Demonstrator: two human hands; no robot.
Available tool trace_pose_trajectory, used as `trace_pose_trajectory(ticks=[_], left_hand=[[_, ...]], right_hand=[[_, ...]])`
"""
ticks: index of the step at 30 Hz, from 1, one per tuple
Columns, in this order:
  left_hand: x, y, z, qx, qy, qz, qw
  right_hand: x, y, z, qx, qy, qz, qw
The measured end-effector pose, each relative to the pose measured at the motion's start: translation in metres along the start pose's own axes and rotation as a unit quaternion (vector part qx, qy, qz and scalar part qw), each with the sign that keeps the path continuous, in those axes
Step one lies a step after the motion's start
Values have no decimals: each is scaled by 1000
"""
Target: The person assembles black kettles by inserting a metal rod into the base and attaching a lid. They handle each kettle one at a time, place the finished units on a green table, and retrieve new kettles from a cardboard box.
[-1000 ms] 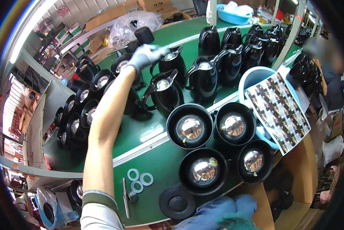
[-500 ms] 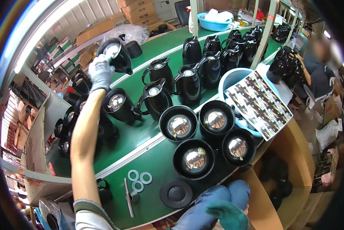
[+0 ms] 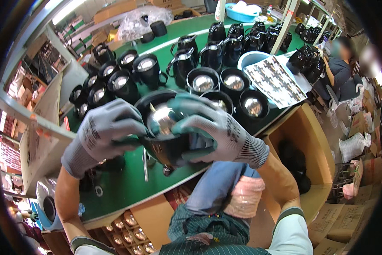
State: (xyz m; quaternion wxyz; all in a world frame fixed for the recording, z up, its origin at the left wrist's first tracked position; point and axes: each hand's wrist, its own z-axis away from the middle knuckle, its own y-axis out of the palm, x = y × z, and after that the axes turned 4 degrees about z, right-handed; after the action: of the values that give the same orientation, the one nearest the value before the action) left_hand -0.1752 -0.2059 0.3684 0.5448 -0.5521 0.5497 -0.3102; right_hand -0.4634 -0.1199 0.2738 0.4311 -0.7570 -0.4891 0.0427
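Note:
A black jug (image 3: 167,151) is in front of me over the green table, its open round end facing up with a silvery dome-shaped liner inside. My left hand (image 3: 108,131), in a grey glove, grips its rim from the left with curled fingers. From the right, my gloved right hand (image 3: 214,129) holds the jug's rim and side; its green-coated fingers are slightly blurred. A metal rod (image 3: 146,165) lies on the table beside the jug, partly hidden by it. Just beyond stand several similar jugs with silvery domes, including one black jug (image 3: 254,105) at right.
More black jugs (image 3: 122,85) crowd the left side, and upright ones (image 3: 211,55) stand farther back. A printed sheet (image 3: 276,80) lies over a blue basin (image 3: 248,59). An open cardboard box (image 3: 316,146) sits at right. Another person (image 3: 342,63) works at far right.
My left hand has come back from the far left, where it held a black jug. My right hand has risen from my lap onto the jug. The view has shifted.

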Motion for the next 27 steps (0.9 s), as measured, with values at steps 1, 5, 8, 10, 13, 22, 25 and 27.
trace_pose_trajectory(ticks=[1,5,8,10,13,22,25,27], left_hand=[[-11,11,14,9,1,17,1000],[-40,66,54,-110,-23,97,989],[-34,135,134,-176,-207,41,962],[-53,191,163,-145,-269,197,932],[-82,262,175,-243,-369,462,769],[-41,371,231,-251,-348,817,384],[-31,427,254,-193,-335,863,324],[-27,468,276,-159,-335,866,335]], right_hand=[[10,5,11,29,7,-21,999],[53,31,76,6,101,-85,991],[87,43,108,-100,219,-179,954],[95,64,128,-159,269,-251,916],[115,76,126,-168,309,-312,882],[105,90,114,12,393,-445,805],[60,135,125,-183,462,-152,854],[31,165,121,-87,503,124,851]])
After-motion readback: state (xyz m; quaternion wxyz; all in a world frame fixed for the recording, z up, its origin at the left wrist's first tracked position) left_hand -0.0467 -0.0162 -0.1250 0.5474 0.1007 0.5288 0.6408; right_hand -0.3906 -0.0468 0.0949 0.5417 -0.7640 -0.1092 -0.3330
